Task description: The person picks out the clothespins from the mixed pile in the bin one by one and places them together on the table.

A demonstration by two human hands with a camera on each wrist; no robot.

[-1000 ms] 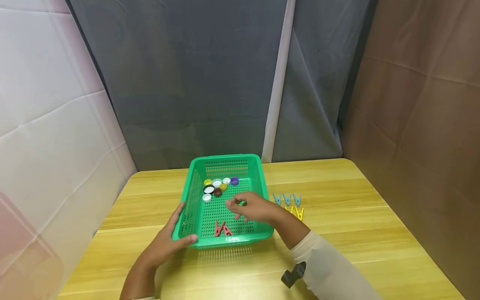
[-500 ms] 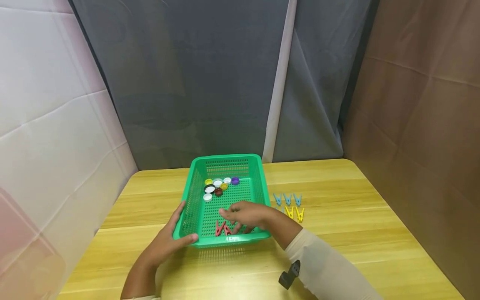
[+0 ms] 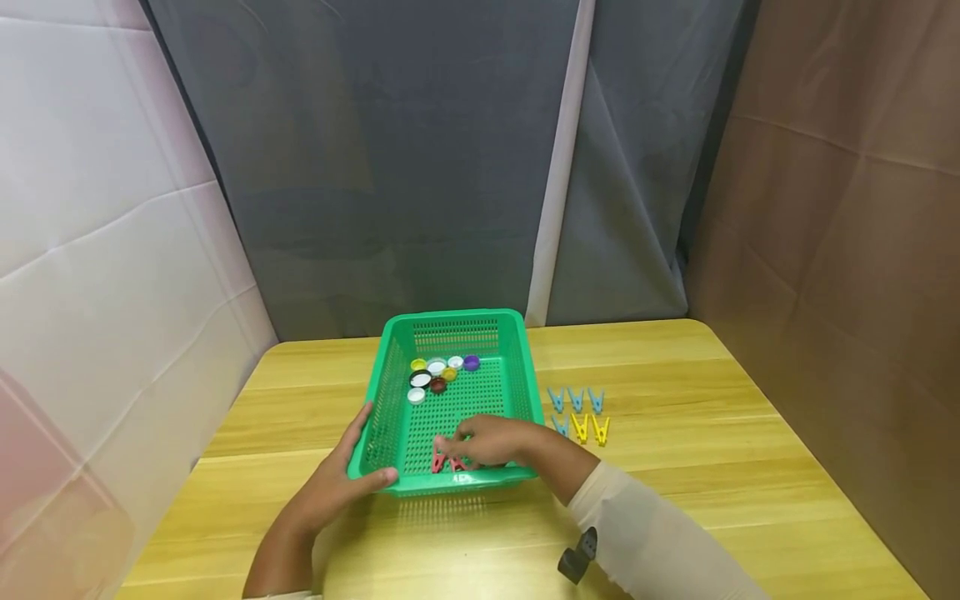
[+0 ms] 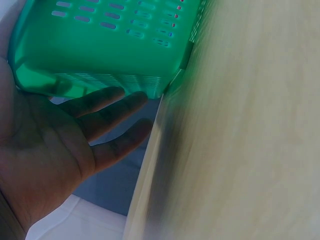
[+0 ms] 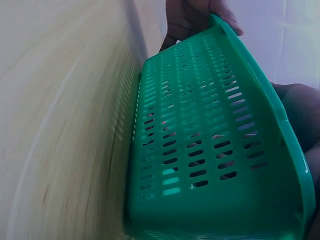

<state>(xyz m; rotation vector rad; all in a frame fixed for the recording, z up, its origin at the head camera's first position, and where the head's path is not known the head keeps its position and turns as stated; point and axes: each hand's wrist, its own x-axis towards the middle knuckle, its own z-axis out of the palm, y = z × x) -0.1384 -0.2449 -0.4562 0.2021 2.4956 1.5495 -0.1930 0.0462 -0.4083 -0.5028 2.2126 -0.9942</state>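
Observation:
A green perforated basket (image 3: pixel 525 367) stands before me, its wall also filling much of both wrist views. At its near left corner my left hand (image 3: pixel 333 483) grips the rim, thumb over the front edge and the other fingers along the outside wall. My right hand (image 3: pixel 491 439) reaches inside, palm down, thumb and fingertips at two red clothespins (image 3: pixel 438 460) lying near the front wall. Its fingers partly hide them, and I cannot tell if it pinches one. Farther back in the basket lie several bottle caps (image 3: pixel 421 379) in white, yellow, brown, black-rimmed and purple.
Right of the basket, several blue clothespins (image 3: pixel 576 400) and two yellow clothespins (image 3: pixel 601 430) lie in rows on the wooden table (image 3: pixel 697 467). A dark clip-like device (image 3: pixel 577 557) sits at the right sleeve. Grey, white and brown cloths enclose the table.
My right hand has moved from the basket's middle toward the near side and down to the red clothespins. The left hand keeps its place on the basket corner.

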